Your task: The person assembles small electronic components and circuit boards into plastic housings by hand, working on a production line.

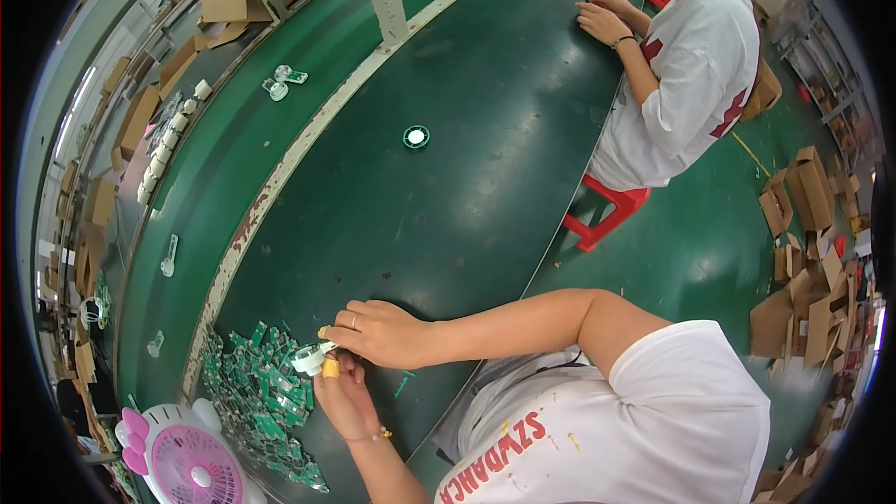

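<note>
My right hand (378, 331), with a ring on one finger, is closed at the short stem of a white round-headed plastic part (307, 359). From below, my left hand (346, 403) meets it with bent fingers pressed to the same part. Yellow covers sit on some fingertips. Fingers hide part of the stem, and I cannot make out any small piece inside the round head. Just beyond and below the hands, a heap of green circuit boards (261, 387) lies on the dark green table (448, 224).
A pink-and-white fan (191, 457) stands beside the heap. A round green-and-white piece (416, 137) lies mid-table. Across a raised worn edge (271, 177), a green belt (210, 215) carries white parts (283, 82). A co-worker (686, 65) handles boards at the far end, near a red stool (607, 210).
</note>
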Available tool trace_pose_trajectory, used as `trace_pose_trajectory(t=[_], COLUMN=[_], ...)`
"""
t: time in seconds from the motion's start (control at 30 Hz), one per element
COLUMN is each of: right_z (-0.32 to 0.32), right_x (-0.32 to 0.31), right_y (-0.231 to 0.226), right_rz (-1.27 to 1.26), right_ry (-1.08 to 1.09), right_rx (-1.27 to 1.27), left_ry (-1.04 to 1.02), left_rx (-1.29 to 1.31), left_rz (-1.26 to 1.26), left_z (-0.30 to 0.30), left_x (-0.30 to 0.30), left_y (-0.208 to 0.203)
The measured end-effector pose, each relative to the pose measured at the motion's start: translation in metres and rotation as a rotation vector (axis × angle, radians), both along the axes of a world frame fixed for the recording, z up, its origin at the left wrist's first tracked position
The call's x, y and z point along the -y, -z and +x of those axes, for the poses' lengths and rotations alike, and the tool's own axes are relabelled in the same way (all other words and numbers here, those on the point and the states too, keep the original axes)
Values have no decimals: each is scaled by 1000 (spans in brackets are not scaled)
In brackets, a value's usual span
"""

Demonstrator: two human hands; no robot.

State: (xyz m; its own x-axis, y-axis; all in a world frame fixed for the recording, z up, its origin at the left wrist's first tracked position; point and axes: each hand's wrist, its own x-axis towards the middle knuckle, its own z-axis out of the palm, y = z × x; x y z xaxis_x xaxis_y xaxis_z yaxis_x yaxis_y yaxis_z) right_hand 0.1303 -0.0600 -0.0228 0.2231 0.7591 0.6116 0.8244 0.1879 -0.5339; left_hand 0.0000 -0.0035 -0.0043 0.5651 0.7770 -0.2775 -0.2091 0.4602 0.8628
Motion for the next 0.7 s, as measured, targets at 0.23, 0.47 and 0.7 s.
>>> trace_pose_trajectory(t=[0.23, 0.47, 0.7], right_z=[-6, -12, -17], right_x=[-4, -4, 2], right_y=[11, 1, 5], right_rz=[-89, -111, 3], right_ry=[54, 110, 39], right_rx=[30, 25, -40], left_ry=[-160, -271, -375], left_rx=[28, -205, -486], left_rz=[31, 547, 1355], left_z=[11, 10, 0], left_x=[7, 12, 10], left_y=[6, 20, 13])
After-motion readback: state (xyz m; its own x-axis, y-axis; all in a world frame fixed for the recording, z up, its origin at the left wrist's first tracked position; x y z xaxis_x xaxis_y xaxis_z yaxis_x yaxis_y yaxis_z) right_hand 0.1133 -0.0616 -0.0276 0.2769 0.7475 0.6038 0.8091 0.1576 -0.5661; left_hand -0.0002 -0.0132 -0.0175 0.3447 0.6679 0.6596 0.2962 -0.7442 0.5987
